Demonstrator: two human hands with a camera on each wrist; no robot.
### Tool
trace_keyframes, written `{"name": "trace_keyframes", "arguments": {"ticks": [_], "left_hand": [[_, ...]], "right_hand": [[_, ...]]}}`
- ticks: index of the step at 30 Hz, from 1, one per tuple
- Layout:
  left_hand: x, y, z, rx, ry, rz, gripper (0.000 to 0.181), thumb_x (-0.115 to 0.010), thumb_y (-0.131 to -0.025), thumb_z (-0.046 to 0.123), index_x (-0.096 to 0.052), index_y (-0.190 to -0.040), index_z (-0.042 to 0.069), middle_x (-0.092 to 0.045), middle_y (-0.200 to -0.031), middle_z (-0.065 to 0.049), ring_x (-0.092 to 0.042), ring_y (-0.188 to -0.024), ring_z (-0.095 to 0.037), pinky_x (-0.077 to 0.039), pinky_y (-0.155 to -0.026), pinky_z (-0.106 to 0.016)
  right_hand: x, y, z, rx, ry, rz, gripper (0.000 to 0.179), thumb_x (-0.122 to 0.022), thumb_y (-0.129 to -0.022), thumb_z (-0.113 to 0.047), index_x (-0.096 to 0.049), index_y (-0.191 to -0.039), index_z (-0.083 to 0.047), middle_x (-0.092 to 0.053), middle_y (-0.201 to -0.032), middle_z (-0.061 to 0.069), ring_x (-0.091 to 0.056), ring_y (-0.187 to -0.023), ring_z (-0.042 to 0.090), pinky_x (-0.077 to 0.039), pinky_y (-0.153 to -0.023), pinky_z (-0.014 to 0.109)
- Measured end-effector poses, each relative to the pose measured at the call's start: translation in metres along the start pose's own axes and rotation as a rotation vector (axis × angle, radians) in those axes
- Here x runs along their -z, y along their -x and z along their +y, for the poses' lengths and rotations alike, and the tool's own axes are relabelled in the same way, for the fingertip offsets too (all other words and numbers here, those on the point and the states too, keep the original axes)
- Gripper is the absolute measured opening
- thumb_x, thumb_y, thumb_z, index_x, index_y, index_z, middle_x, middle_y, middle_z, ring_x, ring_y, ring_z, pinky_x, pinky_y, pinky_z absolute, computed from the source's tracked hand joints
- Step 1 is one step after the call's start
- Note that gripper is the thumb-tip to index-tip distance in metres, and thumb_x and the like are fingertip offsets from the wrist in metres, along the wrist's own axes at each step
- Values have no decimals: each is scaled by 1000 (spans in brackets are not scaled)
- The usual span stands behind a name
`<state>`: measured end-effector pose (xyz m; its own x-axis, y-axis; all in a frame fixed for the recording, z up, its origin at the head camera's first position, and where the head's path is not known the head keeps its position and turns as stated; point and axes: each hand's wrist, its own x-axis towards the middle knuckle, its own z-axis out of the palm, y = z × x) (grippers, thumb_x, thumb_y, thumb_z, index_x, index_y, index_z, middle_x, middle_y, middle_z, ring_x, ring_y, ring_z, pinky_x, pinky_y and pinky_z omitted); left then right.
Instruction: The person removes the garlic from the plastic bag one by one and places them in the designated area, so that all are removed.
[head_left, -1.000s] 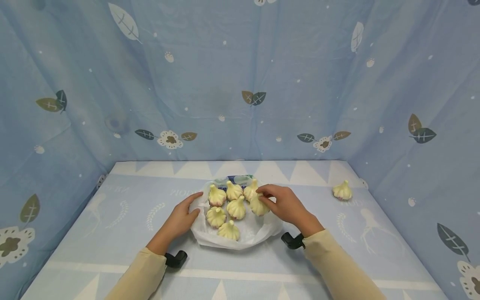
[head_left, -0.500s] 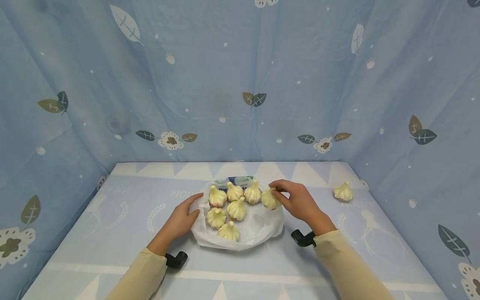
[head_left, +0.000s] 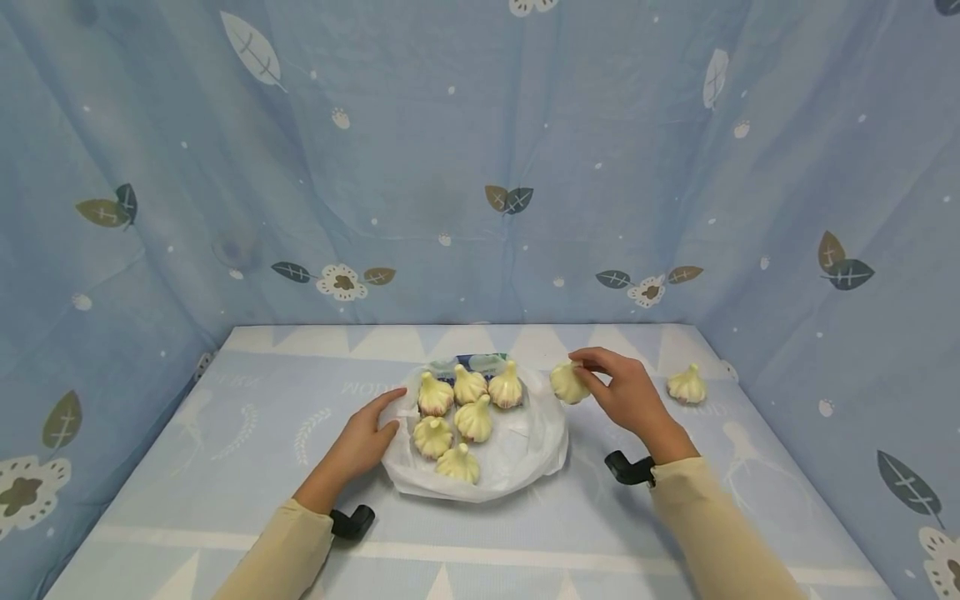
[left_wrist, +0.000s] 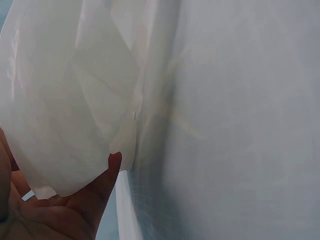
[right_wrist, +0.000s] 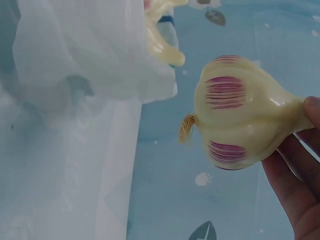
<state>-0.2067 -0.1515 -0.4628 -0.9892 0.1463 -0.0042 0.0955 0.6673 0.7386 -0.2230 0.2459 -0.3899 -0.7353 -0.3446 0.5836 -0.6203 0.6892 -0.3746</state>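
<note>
My right hand pinches a pale garlic bulb by its stem, beyond the right rim of a white plastic bag. In the right wrist view, this garlic bulb shows purple streaks and a tuft of roots, its stem between thumb and fingers. My left hand holds the left edge of the bag. In the left wrist view, the bag wall lies between the thumb and the fingers, partly hiding the fingers. Several garlic bulbs stand inside the opened bag, stems up.
Another garlic bulb stands on the right of the table, past my right hand. A pale blue patterned cloth covers the table. Blue curtains rise at the back and both sides.
My right hand has lifted the garlic bulb out of the bag and carried it to the right, past the rim. The left hand stays at the bag's left edge.
</note>
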Motion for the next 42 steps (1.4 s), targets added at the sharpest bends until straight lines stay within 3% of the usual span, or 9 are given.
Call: {"name": "trace_keyframes", "arguments": {"ticks": [7,21,31,42], "left_hand": [[-1,0,1,-7,-1,9,53,-49,-97,11,-38,-149,17,-36,-154,-18,-31,-143,-40,-29,-114,-59],[-2,1,0,-15,-9,14,53,-49,-98,10,-38,-149,16,-36,-154,-18,-31,-143,-39,-29,-114,-59],[-2,5,0,13,1,0,53,-49,-97,11,-38,-149,17,-35,-155,-17,-30,-144,-38,-28,-115,-59],[-2,3,0,-10,-7,7,53,-49,-97,10,-38,-149,16,-36,-154,-17,-30,-143,-39,-29,-114,-60]], "right_hand": [[10,4,14,-18,37,59,25,-69,-87,-5,-68,-112,-8,-72,-107,9,-72,-93,26,-59,-78,42],[22,16,42,-215,84,22,25,-63,-93,-9,-65,-118,-8,-68,-116,15,-68,-102,34,-55,-84,51],[26,28,57,-317,81,15,25,-60,-95,-11,-64,-120,-7,-68,-117,19,-66,-105,39,-55,-84,54],[33,34,75,-430,105,-1,27,-57,-97,-10,-61,-123,-7,-66,-119,20,-63,-110,42,-53,-88,55]]}}
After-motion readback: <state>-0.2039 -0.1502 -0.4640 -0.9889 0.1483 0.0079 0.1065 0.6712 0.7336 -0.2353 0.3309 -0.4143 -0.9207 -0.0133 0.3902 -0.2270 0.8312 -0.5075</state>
